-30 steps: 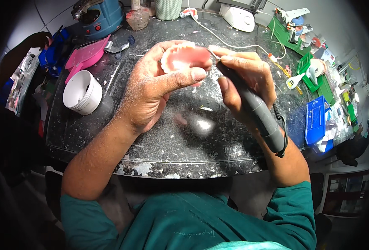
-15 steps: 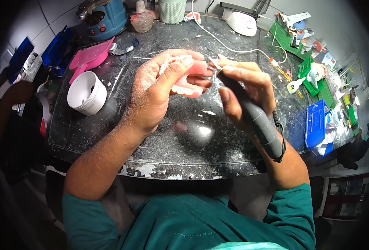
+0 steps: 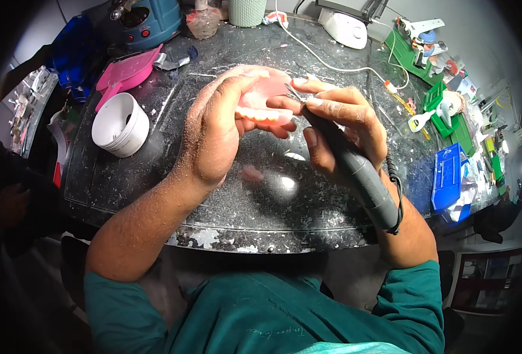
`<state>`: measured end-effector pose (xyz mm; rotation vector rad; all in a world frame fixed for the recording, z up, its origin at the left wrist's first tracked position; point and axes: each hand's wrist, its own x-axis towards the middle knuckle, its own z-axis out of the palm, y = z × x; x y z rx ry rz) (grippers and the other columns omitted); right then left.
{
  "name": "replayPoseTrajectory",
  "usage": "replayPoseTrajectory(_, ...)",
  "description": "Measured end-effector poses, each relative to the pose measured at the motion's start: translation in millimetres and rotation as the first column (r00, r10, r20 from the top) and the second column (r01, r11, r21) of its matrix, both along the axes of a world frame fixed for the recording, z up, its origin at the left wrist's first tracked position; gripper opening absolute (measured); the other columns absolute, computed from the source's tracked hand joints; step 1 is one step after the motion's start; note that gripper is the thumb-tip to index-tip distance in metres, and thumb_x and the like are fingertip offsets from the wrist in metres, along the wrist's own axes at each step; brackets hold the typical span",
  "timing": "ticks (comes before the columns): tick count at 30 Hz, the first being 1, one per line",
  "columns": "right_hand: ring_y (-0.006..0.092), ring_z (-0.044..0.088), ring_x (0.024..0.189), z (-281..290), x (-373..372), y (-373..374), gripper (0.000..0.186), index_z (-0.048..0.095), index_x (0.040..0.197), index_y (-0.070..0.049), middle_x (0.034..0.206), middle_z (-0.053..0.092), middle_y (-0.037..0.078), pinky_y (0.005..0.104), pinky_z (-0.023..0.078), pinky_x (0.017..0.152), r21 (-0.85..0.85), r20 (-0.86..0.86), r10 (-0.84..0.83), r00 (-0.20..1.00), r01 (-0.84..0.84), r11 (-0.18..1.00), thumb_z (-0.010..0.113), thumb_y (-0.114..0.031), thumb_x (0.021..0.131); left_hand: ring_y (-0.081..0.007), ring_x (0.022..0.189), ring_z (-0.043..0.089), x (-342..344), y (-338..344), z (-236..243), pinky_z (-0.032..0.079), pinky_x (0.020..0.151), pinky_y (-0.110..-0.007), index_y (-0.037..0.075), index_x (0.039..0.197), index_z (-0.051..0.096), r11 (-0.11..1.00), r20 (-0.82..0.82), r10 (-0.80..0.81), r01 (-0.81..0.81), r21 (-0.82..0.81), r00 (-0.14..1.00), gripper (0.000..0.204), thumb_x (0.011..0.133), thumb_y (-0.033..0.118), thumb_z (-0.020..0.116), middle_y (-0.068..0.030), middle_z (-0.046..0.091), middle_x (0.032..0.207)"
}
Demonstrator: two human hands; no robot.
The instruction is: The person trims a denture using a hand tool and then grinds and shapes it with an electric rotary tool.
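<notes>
My left hand [image 3: 209,147], dusted with pale powder, grips a pink denture [image 3: 267,88] with a row of cream teeth along its lower side. In my right hand [image 3: 361,118] is a black rotary handpiece [image 3: 352,165] with a coiled cord; its thin metal tip points up-left and is at the denture's pink surface, though actual contact is hard to tell. Both hands are raised over the speckled black worktop [image 3: 255,218]. A white tub [image 3: 116,133] stands left of my left hand.
Behind are a pink dustpan [image 3: 125,71], blue machine [image 3: 149,23], woven container [image 3: 246,12], white unit [image 3: 343,29] and white cable. Green trays [image 3: 432,112] and a blue bin [image 3: 447,171] line the right. Another person's arm [image 3: 22,74] shows at the dark left.
My left hand has turned the denture so its tooth row now lies along the lower side. The right hand and handpiece sit slightly lower than a second ago.
</notes>
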<state>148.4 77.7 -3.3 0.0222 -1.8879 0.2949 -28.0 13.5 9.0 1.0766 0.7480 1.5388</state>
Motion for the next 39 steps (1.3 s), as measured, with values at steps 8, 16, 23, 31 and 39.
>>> replayPoseTrajectory(8, 0.0392, 0.064, 0.107, 4, 5, -2, 0.032, 0.053, 0.109, 0.005, 0.103, 0.06, 0.023, 0.0446, 0.053, 0.091, 0.04, 0.154, -0.033, 0.988, 0.027, 0.999, 0.069, 0.005, 0.082, -0.0087, 0.073, 0.061, -5, -2, -1, 0.046, 0.059, -0.022, 0.0, 0.113, 0.06, 0.993, -0.144, 0.093, -0.103, -0.063, 0.985, 0.038, 0.1, 0.029, 0.04, -0.0074, 0.067, 0.101)
replayPoseTrajectory(16, 0.0311, 0.067, 0.105, -5, 1, 2, 0.039, 0.054, 0.106, 0.0, 0.104, 0.066, 0.023, 0.0349, 0.055, 0.084, -0.041, 0.035, -0.058, 0.998, 0.06, 0.997, 0.078, 0.003, 0.075, -0.007, 0.065, 0.048, -6, -5, 0, 0.037, 0.058, -0.022, 0.006, 0.115, 0.061, 0.983, 0.063, -0.133, 0.139, -0.117, 0.989, 0.035, 0.101, 0.032, 0.042, -0.0015, 0.062, 0.086)
replayPoseTrajectory(23, 0.0321, 0.068, 0.103, -2, -1, -1, 0.034, 0.057, 0.103, -0.002, 0.091, 0.065, 0.015, 0.0377, 0.054, 0.086, -0.049, 0.018, -0.081, 0.997, 0.081, 0.995, 0.077, 0.004, 0.076, -0.0056, 0.066, 0.05, -7, -3, -4, 0.039, 0.058, -0.021, 0.007, 0.115, 0.061, 0.982, 0.112, -0.14, 0.152, -0.11, 0.984, 0.033, 0.1, 0.032, 0.044, -0.0008, 0.062, 0.085)
replayPoseTrajectory(31, 0.0318, 0.069, 0.096, -1, -3, -4, 0.035, 0.06, 0.104, -0.004, 0.084, 0.062, 0.01, 0.0483, 0.053, 0.092, -0.093, -0.009, -0.037, 0.999, 0.036, 0.995, 0.075, 0.007, 0.074, -0.0068, 0.063, 0.047, -4, 0, -3, 0.037, 0.056, -0.023, 0.0, 0.118, 0.058, 0.988, 0.152, -0.093, 0.11, -0.107, 0.984, 0.037, 0.1, 0.03, 0.042, -0.0018, 0.058, 0.08)
replayPoseTrajectory(39, 0.036, 0.068, 0.102, -3, 0, 1, 0.04, 0.058, 0.106, -0.005, 0.083, 0.06, 0.011, 0.0525, 0.049, 0.096, -0.036, -0.011, 0.026, 1.0, -0.026, 0.999, 0.077, 0.007, 0.073, -0.0067, 0.073, 0.06, -8, 3, -6, 0.041, 0.059, -0.021, 0.003, 0.115, 0.059, 0.986, 0.162, -0.152, 0.161, -0.046, 0.975, 0.035, 0.101, 0.03, 0.042, -0.0069, 0.067, 0.102)
